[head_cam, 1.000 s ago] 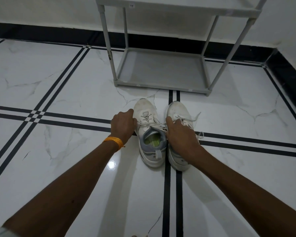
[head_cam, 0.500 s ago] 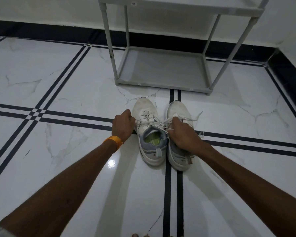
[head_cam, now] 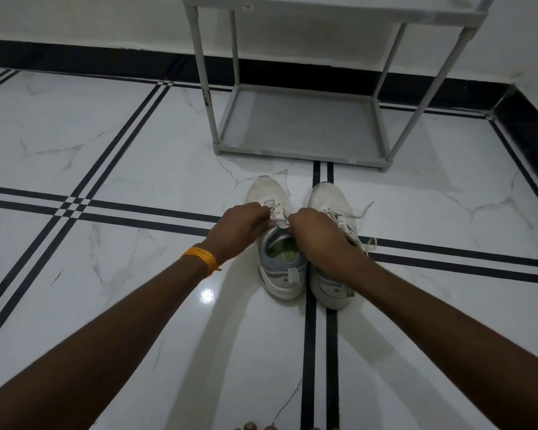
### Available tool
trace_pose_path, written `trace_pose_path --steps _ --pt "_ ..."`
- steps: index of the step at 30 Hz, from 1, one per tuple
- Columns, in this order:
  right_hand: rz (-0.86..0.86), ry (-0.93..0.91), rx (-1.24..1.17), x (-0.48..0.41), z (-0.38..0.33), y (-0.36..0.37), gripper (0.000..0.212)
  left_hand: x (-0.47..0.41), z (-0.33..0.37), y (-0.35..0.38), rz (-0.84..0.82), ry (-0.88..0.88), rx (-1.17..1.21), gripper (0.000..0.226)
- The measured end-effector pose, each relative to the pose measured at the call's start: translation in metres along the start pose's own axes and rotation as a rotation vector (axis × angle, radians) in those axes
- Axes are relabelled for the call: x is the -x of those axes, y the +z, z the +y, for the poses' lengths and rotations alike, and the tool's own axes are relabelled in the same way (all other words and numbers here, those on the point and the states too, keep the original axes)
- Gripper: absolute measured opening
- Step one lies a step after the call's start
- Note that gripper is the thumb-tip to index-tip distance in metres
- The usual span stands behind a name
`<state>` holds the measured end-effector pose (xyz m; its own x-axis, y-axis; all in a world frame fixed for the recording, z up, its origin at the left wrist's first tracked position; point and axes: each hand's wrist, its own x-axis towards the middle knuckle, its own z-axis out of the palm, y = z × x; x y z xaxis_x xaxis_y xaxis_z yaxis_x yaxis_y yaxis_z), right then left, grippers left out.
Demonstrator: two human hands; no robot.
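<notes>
Two white sneakers stand side by side on the floor, toes pointing away from me. The left sneaker [head_cam: 279, 274] has a grey collar and a green insole. My left hand [head_cam: 239, 228], with an orange band on its wrist, and my right hand [head_cam: 316, 234] meet over its tongue, each pinching a white lace [head_cam: 281, 224]. The right hand lies partly across the right sneaker [head_cam: 330, 200], whose loose laces trail to the right.
A grey metal shoe rack [head_cam: 298, 150] stands just beyond the sneakers against the white wall, its bottom shelf bare. The floor [head_cam: 106, 274] is glossy white marble with black stripe lines. A black skirting runs along the wall and the right corner.
My hands, which were pulling the left sneaker's laces apart sideways, have come together over its tongue. The sneakers have not moved.
</notes>
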<state>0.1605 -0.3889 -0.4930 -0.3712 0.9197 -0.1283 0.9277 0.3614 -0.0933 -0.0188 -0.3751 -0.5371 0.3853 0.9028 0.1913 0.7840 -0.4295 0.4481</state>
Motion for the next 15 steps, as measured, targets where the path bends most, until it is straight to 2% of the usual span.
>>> trace_pose_path --steps 2,3,5,7,9,10,12,14,15 --pt "0.008 0.034 -0.097 -0.004 0.009 0.000 0.010 0.002 0.000 -0.001 0.032 -0.061 0.068 0.015" --pt "0.016 0.056 -0.179 -0.005 0.014 0.001 0.011 0.004 -0.002 -0.002 0.098 -0.155 0.156 0.016" --pt "0.033 0.089 -0.297 -0.004 0.022 0.002 0.018 0.006 -0.013 -0.004 0.218 -0.462 0.414 0.021" --pt "0.035 0.088 -0.317 -0.002 0.028 0.005 0.022 0.009 -0.024 -0.003 0.140 -0.769 0.573 0.020" --pt "0.023 0.078 -0.277 0.000 0.027 0.006 0.023 0.013 -0.027 0.000 -0.008 -0.868 0.440 0.016" --pt "0.018 0.067 -0.246 0.001 0.026 0.007 0.023 0.014 -0.026 0.002 -0.005 -0.823 0.276 0.020" --pt "0.021 0.048 -0.181 0.002 0.024 0.007 0.019 0.014 -0.017 0.001 0.116 -0.590 0.030 0.033" --pt "0.026 0.026 -0.166 0.004 0.019 0.005 0.025 0.008 -0.003 -0.002 0.154 -0.297 0.010 0.042" --pt "0.023 0.007 -0.177 0.005 0.016 0.005 0.030 0.005 0.002 -0.001 0.107 -0.175 0.017 0.044"
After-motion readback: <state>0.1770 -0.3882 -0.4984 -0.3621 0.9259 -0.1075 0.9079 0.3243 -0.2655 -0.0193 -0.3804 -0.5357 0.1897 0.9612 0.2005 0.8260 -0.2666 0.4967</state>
